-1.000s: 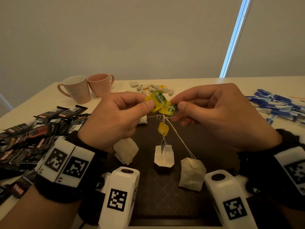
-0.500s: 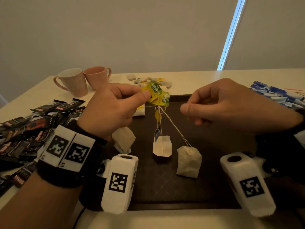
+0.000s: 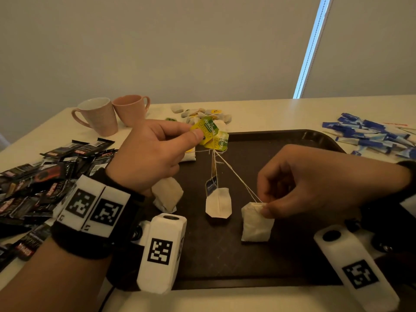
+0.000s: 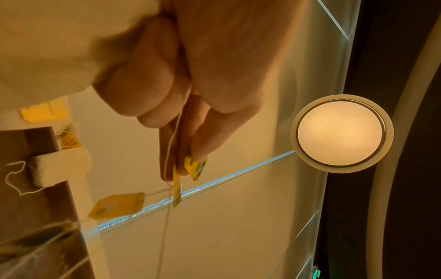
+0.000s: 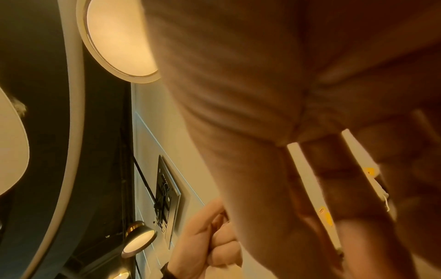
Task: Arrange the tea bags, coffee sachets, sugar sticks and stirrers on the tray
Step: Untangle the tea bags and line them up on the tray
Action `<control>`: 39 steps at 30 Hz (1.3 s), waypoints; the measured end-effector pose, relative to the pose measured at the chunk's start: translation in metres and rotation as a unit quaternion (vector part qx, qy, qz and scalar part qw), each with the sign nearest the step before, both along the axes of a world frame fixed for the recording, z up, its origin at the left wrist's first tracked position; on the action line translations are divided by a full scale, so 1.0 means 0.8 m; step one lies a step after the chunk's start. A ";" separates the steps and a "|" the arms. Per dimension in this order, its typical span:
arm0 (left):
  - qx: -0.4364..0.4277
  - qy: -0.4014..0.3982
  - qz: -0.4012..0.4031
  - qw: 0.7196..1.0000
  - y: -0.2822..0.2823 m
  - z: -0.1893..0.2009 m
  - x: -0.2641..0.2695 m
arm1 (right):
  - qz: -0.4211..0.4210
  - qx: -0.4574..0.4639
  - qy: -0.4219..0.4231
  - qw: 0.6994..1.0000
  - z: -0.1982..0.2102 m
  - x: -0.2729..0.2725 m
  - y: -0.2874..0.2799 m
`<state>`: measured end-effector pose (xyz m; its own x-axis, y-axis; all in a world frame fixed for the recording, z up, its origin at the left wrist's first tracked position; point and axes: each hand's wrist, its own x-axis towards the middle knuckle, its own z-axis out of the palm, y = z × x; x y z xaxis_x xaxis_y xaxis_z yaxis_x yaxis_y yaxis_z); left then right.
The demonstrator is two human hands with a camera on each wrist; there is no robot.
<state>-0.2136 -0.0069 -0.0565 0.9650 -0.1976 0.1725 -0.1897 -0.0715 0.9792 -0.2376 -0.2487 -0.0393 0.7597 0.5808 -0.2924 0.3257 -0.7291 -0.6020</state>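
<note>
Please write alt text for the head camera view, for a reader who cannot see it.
Over a dark brown plastic tray, the left hand pinches yellow-green paper tea tags with tangled strings, while the right hand pinches a white tea bag hanging from them. Black coffee sachets lie left, blue sugar sticks right.

I count two mugs (image 3: pixel 112 114) near the far left corner of the surface and one dark tray (image 3: pixel 281 140). Three tea bags (image 3: pixel 218 202) hang on strings over the tray; a fourth lies at its far left edge. Two green-and-yellow tags (image 3: pixel 208 130) show. The black sachets (image 3: pixel 45 176) and blue sticks (image 3: pixel 371 136) are heaped, too many to count.
</note>
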 end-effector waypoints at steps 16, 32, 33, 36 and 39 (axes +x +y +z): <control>-0.005 0.000 -0.002 1.000 0.000 0.000 0.000 | -0.007 0.028 -0.007 1.000 0.006 0.002 -0.008; 0.009 -0.002 -0.001 1.000 0.002 0.001 -0.001 | -0.048 0.082 -0.043 0.995 0.002 0.017 -0.021; 0.009 -0.002 0.000 1.000 0.002 0.001 -0.001 | -0.051 0.083 -0.046 0.994 0.002 0.019 -0.023; 0.007 -0.002 0.000 1.000 0.001 0.000 -0.001 | -0.064 0.073 -0.056 0.994 0.001 0.024 -0.026; 0.002 -0.002 0.000 1.000 0.001 0.000 -0.001 | -0.076 0.054 -0.061 0.994 -0.002 0.031 -0.027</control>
<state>-0.2140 -0.0059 -0.0566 0.9643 -0.1985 0.1753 -0.1935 -0.0761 0.9782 -0.2131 -0.2707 -0.0408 0.8667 0.4804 -0.1341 0.2932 -0.7082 -0.6422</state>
